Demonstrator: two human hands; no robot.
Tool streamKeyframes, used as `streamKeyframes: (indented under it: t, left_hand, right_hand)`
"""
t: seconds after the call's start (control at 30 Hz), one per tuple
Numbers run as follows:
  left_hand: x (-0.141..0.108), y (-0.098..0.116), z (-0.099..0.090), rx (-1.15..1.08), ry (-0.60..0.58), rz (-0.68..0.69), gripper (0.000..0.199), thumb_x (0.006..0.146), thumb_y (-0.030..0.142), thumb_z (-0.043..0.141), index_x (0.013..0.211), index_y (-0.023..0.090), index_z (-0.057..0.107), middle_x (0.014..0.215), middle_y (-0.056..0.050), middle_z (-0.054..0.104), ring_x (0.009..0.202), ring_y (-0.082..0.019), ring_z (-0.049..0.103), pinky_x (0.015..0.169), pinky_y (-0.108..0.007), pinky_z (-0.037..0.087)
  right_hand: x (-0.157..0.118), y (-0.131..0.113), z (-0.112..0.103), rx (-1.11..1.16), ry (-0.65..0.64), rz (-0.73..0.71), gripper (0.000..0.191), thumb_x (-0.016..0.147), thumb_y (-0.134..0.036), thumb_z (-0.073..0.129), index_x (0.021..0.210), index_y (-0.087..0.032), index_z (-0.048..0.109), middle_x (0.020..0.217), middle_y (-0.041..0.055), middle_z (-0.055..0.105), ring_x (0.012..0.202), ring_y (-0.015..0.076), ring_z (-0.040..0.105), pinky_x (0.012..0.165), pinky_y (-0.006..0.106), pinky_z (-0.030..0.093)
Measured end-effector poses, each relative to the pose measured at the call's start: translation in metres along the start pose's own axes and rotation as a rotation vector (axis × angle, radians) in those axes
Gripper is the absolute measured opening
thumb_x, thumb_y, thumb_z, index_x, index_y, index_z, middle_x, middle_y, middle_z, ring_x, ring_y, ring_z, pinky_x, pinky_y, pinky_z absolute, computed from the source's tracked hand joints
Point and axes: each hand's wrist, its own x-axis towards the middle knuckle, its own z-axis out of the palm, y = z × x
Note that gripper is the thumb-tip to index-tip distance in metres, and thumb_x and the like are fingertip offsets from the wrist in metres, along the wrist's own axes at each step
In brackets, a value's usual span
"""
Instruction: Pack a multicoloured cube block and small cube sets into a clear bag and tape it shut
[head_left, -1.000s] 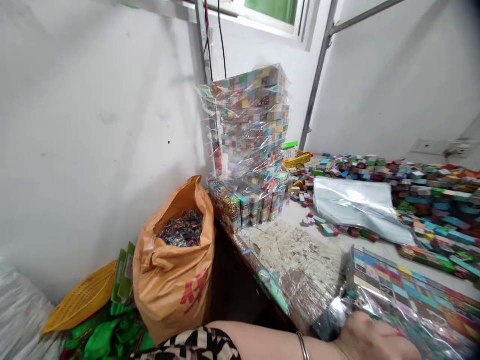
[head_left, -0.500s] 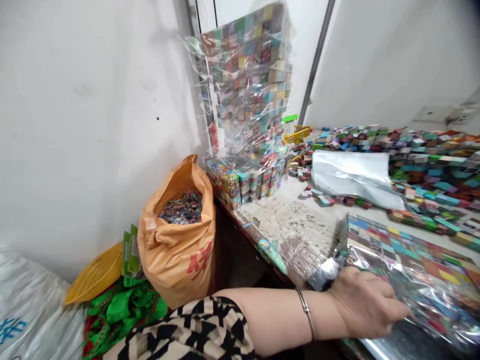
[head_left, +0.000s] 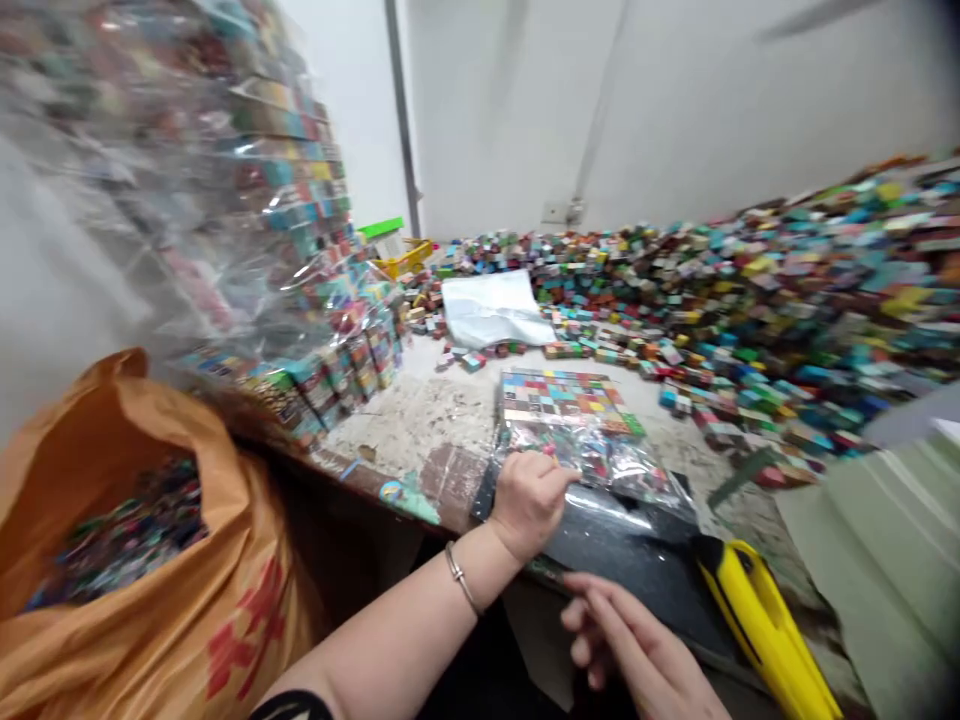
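Observation:
My left hand [head_left: 531,505] is closed at the near edge of the clear plastic wrap [head_left: 592,455], its fingers bunched on the film. That wrap covers a flat block of small colourful boxes [head_left: 562,400] on the worktable. Lower down, my right hand [head_left: 634,640] has its fingers loosely apart, with nothing seen in them, just off the table's front edge. Between the hands and the wrapped block lies a dark, glossy flat board [head_left: 637,555]. A yellow tool with a black end [head_left: 765,620] rests at the board's right side; its kind is unclear.
A heap of loose little boxes [head_left: 675,290] runs along the back and right. A silvery sheet [head_left: 495,308] lies before it. At left rise a tall film-wrapped stack [head_left: 300,190] and an orange sack [head_left: 247,510] of small scraps. A pale green sheet [head_left: 885,550] is at right.
The view has swung right, bringing my right hand, the yellow tool and more of the heap into sight. My left hand stays closed at the wrapped block.

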Motion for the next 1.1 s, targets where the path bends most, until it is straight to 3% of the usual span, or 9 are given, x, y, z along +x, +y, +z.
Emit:
streamKeyframes:
  t: [0.1, 0.23, 0.43, 0.6, 0.83, 1.1]
  left_hand:
    - [0.001, 0.002, -0.003, -0.054, 0.032, 0.019, 0.018, 0.084, 0.013, 0.050, 0.084, 0.022, 0.066, 0.070, 0.000, 0.060, 0.070, -0.015, 0.051, 0.066, -0.029, 0.038]
    - [0.001, 0.003, -0.004, -0.081, 0.066, 0.042, 0.016, 0.083, 0.012, 0.051, 0.083, 0.020, 0.065, 0.070, 0.000, 0.062, 0.069, -0.015, 0.051, 0.066, -0.028, 0.038]
    - [0.002, 0.003, -0.005, -0.113, 0.058, 0.062, 0.013, 0.084, 0.015, 0.054, 0.085, 0.022, 0.065, 0.074, 0.001, 0.064, 0.071, -0.014, 0.053, 0.067, -0.029, 0.039]
    - [0.000, 0.003, -0.007, -0.138, 0.012, 0.051, 0.011, 0.085, 0.019, 0.055, 0.090, 0.023, 0.064, 0.079, 0.001, 0.066, 0.074, -0.014, 0.054, 0.069, -0.029, 0.039]
    - [0.001, 0.005, -0.008, -0.091, 0.016, 0.020, 0.011, 0.084, 0.017, 0.055, 0.090, 0.021, 0.063, 0.076, 0.000, 0.064, 0.072, -0.015, 0.053, 0.071, -0.031, 0.040]
    - [0.004, 0.005, -0.011, -0.038, -0.030, -0.008, 0.022, 0.082, 0.016, 0.055, 0.102, 0.022, 0.062, 0.099, -0.003, 0.065, 0.094, -0.020, 0.053, 0.084, -0.037, 0.038]
  right_hand:
    - [0.016, -0.019, -0.004, 0.228, 0.134, -0.049, 0.058, 0.074, -0.054, 0.059, 0.121, -0.022, 0.045, 0.107, 0.0089, 0.060, 0.064, 0.0140, 0.059, 0.057, 0.027, 0.050]
    - [0.045, -0.037, -0.002, 0.464, 0.100, -0.030, 0.044, 0.076, -0.043, 0.063, 0.109, -0.018, 0.049, 0.116, 0.0111, 0.054, 0.072, 0.0155, 0.062, 0.068, 0.032, 0.053]
    - [0.073, -0.044, -0.003, 0.507, 0.102, -0.070, 0.032, 0.078, -0.044, 0.060, 0.088, -0.014, 0.057, 0.090, 0.0057, 0.060, 0.058, 0.0096, 0.058, 0.053, 0.024, 0.052]
    - [0.082, -0.039, -0.005, 0.560, 0.084, -0.091, 0.024, 0.079, -0.037, 0.061, 0.077, -0.013, 0.058, 0.062, 0.0005, 0.057, 0.053, 0.0080, 0.054, 0.050, 0.019, 0.051]
    - [0.082, -0.035, -0.006, 0.574, 0.078, -0.106, 0.022, 0.080, -0.036, 0.059, 0.078, -0.014, 0.057, 0.063, -0.0002, 0.057, 0.056, 0.0080, 0.054, 0.052, 0.020, 0.051]
    - [0.080, -0.034, -0.006, 0.596, 0.078, -0.121, 0.025, 0.079, -0.039, 0.060, 0.080, -0.015, 0.057, 0.067, -0.0006, 0.058, 0.058, 0.0081, 0.054, 0.055, 0.021, 0.050]
